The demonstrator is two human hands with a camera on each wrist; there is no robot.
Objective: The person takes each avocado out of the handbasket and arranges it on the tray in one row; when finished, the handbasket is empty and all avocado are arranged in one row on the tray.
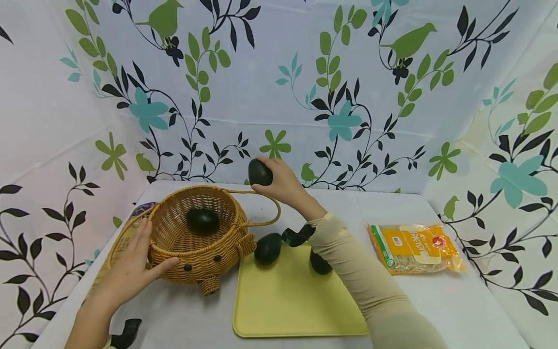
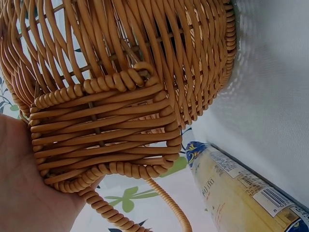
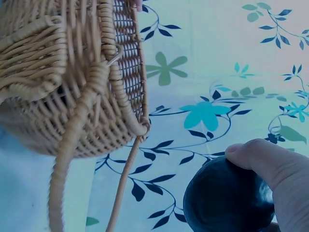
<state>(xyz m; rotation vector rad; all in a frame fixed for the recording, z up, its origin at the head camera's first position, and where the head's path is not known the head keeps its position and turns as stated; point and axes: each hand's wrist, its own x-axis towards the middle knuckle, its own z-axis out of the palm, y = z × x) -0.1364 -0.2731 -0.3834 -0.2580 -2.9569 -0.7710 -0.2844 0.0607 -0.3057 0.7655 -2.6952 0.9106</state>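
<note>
Beige sleeve [image 1: 362, 271] nearest the head camera leads to the right hand [image 1: 285, 183], gripping a roughly upright avocado [image 1: 260, 172] right of the basket [image 1: 200, 264], the left hand [image 1: 128, 274] straight-fingered at its left; left wrist view, palm against basket; right wrist view, avocado under the thumb, right of the basket's mouth.

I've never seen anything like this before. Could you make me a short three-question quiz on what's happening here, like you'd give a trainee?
1. How many avocados show inside the basket?
A) One
B) Two
C) Three

2. True or false: the right hand is holding an avocado.

3. Fill in the blank: as the head camera sees it, the orange packet lies to the ____ of the yellow tray.

Key:
1. A: one.
2. True; the left hand touches the basket instead.
3. Right.
</note>
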